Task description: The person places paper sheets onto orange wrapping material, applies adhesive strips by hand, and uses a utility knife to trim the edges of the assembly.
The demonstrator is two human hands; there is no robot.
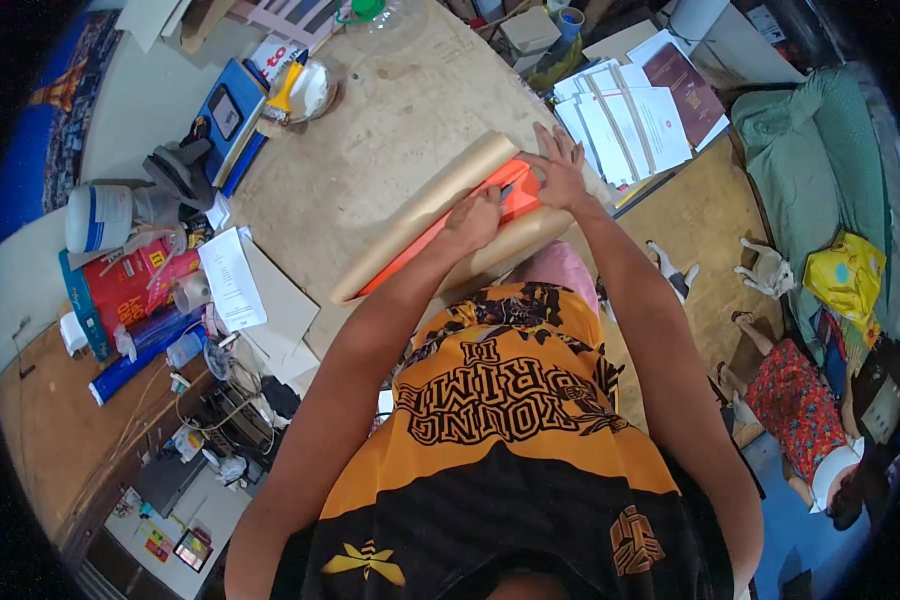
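Head view: looking down on tan tabletop (390, 110). Showing orange sheet (519, 203) mid-scene at tabletop's near edge, running diag. from near L to far R, btwn curled far & near sides of brown paper (430, 215). Resting L hand (475, 215) on orange sheet, bending fingers inward w/ tips down; being unable to tell if pinching anything, incl. small dark spot (507, 190) just beside fingertips, too small to name. Laying R hand (562, 180) over far R end of orange sheet & brown paper, spreading fingers loosely, not clenching. Wearing orange/blk shirt (510, 385), near side. Showing far L: jar (316, 92) w/ yellow-handled brush (288, 88) on top, plus blue folder (225, 115) nr it. Showing far R: bundled white papers (620, 125) beside maroon booklet (682, 85). Seeing more L: white tub (100, 218), loose white page (232, 278). Seeing R, beyond tabletop: two cats (767, 268) on floor, green sofa (810, 170) w/ yellow bag (845, 275), another person in red patterned clothes (795, 400).
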